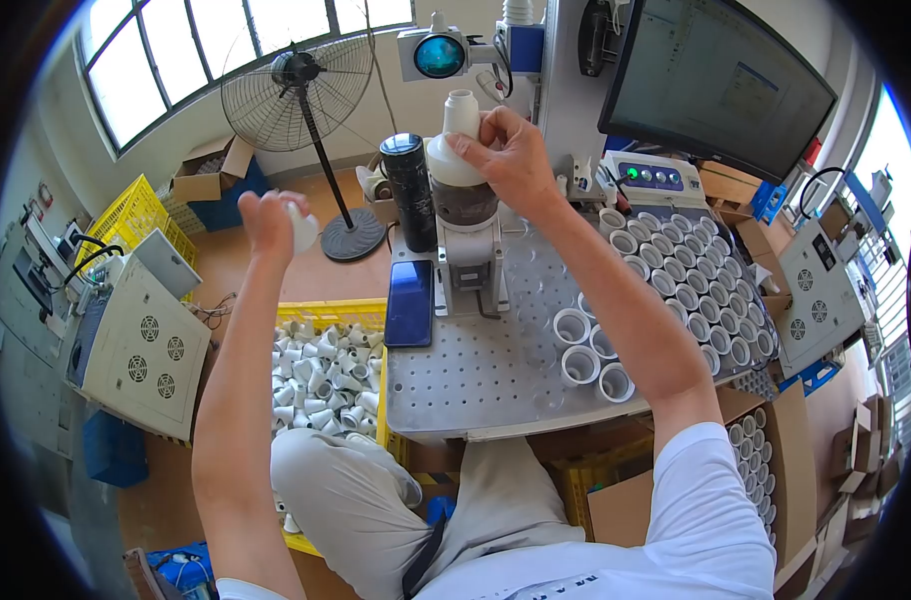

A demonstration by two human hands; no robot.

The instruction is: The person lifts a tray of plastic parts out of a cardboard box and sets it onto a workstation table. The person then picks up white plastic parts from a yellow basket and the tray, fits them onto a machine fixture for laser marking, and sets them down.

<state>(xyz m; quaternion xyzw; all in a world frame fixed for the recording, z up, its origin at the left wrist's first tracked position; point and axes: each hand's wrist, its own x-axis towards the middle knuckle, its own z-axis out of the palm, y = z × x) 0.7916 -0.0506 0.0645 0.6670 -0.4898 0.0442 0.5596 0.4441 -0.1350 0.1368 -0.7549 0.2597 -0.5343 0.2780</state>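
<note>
My right hand (516, 165) is closed, thumb and fingers pressed on a white plastic stepped fitting (462, 112) with a narrow neck. That fitting stands upright on a dark, round fixture (466, 204) atop the metal worktable (476, 390). Raised to the left over the floor, my left hand (269, 222) is closed on a white plastic piece (304, 229), partly hidden by the fingers and slightly blurred. A lens head (440, 57) hangs above and behind the fixture.
Rows of white cups (687, 290) stand at the right. A yellow crate (383, 400) of white fittings sits by my knee. Beside the fixture are a black cylinder (408, 190) and a phone (410, 304). A fan (316, 130) and a monitor (721, 80) stand behind.
</note>
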